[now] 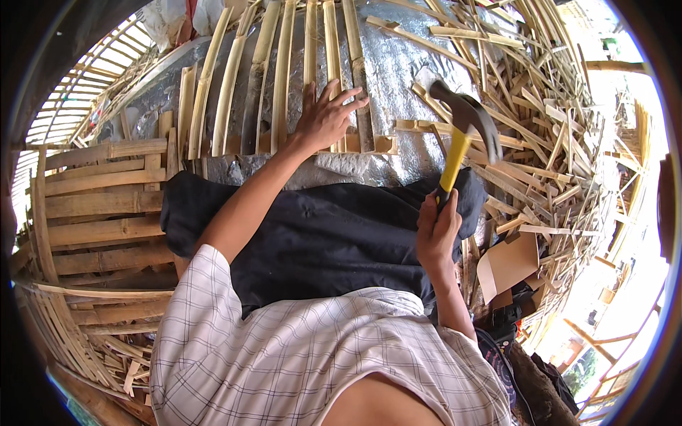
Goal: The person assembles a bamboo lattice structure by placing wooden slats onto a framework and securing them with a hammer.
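Observation:
My left hand lies flat with fingers spread on several upright bamboo slats that run across a silver foil sheet. The fingers press the slats just above a horizontal bamboo strip. My right hand is closed round the yellow handle of a claw hammer. The hammer's dark steel head is raised to the right of the left hand, above the foil. A dark cloth lies over my lap between both arms.
Loose split bamboo strips are heaped on the right. A woven bamboo panel curves along the left side. A piece of brown cardboard lies at lower right near a dark bag.

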A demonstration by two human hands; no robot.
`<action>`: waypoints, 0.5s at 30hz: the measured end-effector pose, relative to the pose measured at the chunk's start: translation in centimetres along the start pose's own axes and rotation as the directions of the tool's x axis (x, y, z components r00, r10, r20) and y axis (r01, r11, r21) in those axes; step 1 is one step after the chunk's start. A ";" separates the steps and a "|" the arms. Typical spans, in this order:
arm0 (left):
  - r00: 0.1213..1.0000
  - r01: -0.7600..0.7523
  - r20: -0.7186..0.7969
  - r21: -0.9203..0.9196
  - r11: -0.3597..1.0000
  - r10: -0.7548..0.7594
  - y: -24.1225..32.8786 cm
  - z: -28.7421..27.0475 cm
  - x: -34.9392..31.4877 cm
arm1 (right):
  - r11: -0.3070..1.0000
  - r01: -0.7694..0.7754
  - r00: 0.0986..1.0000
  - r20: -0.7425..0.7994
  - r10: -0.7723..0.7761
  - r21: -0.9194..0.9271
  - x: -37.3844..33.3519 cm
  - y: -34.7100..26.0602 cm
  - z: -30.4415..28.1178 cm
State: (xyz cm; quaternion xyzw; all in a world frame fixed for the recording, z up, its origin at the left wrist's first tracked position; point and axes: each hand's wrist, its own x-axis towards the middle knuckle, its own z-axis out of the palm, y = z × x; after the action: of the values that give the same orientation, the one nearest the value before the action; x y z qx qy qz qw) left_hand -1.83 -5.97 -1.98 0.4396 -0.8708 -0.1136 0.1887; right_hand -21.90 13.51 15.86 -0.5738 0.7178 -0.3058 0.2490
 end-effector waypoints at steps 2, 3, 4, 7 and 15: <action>0.999 -0.009 0.033 -0.024 1.000 0.010 0.0 0.0 0.6 | 0.989 -0.003 0.999 -0.050 -0.004 -0.146 -1.6 2.9 2.0; 0.999 -0.015 0.044 -0.019 1.000 0.016 -0.1 -0.1 0.7 | 0.966 -0.031 1.000 -0.008 0.030 -0.257 -2.2 4.0 2.6; 0.998 -0.002 0.055 -0.008 1.000 0.003 -0.4 -0.2 0.4 | 0.922 -0.158 0.935 0.248 0.255 -0.354 -1.2 1.9 1.9; 0.996 0.007 0.085 0.009 1.000 -0.008 0.2 -0.5 0.7 | 0.925 0.024 0.953 0.288 0.094 -0.380 -1.3 1.6 0.4; 0.997 -0.006 0.077 -0.013 1.000 0.006 0.1 -0.3 0.5 | 0.981 -0.004 0.994 -0.104 -0.017 -0.196 -1.5 2.3 1.4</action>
State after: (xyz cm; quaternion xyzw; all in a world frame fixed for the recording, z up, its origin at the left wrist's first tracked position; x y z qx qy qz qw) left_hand -2.06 -6.30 -1.52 0.4310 -0.8780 -0.1354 0.1580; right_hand -22.09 15.13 13.24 -0.5809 0.7546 -0.2646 0.1521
